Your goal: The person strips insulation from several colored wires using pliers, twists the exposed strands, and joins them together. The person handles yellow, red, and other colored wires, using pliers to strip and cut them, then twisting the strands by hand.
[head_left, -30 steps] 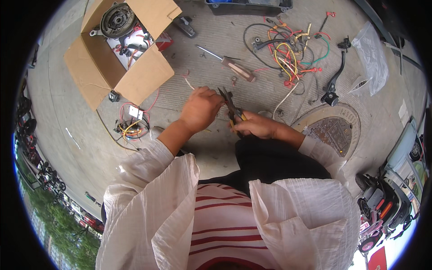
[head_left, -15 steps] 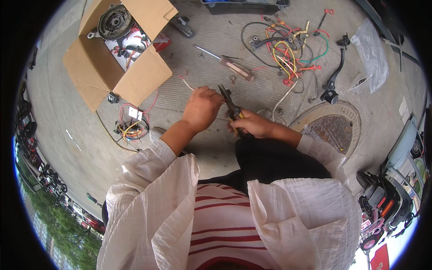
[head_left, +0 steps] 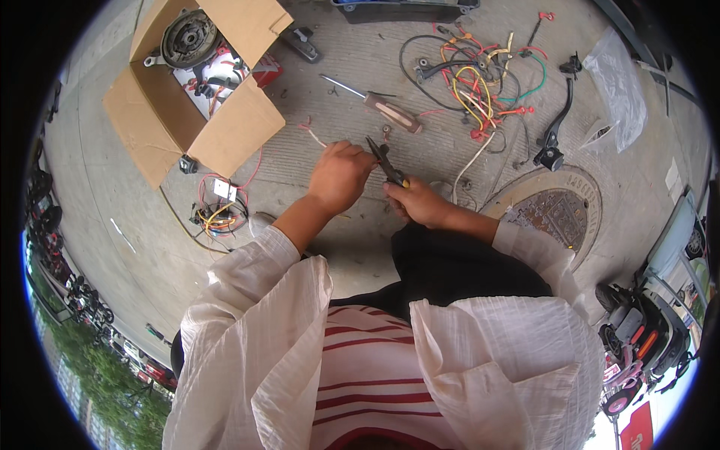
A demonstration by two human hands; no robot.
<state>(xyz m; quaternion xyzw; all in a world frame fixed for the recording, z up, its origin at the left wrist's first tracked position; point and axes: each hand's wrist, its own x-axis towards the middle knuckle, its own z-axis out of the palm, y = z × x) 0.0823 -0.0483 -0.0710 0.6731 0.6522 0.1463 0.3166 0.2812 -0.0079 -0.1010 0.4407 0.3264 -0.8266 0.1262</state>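
My left hand point(head_left: 341, 174) is closed, its fingers wrapped round a pale wire point(head_left: 318, 137) whose reddish end sticks out on the far side. My right hand point(head_left: 421, 204) grips pliers point(head_left: 384, 160) with dark jaws and black-and-yellow handles. The jaws point away from me and lie right against the fingertips of my left hand. Whether they bite on the wire there is hidden by the fingers. Just beyond, a screwdriver point(head_left: 394, 114) with a brown and cream handle lies on the concrete.
An open cardboard box point(head_left: 236, 139) with metal parts stands at far left, a small wire bundle point(head_left: 219, 216) nearer. Tangled coloured wires point(head_left: 480, 82), a black lever point(head_left: 553, 135) and a plastic bag point(head_left: 621, 94) lie at right, beyond a round manhole cover point(head_left: 551, 214). A dark tray point(head_left: 405, 13) sits farthest.
The lower plier handle, visible before, is now mostly covered as my right fingers draw closer round the handles. My left hand and the wire have shifted only slightly.
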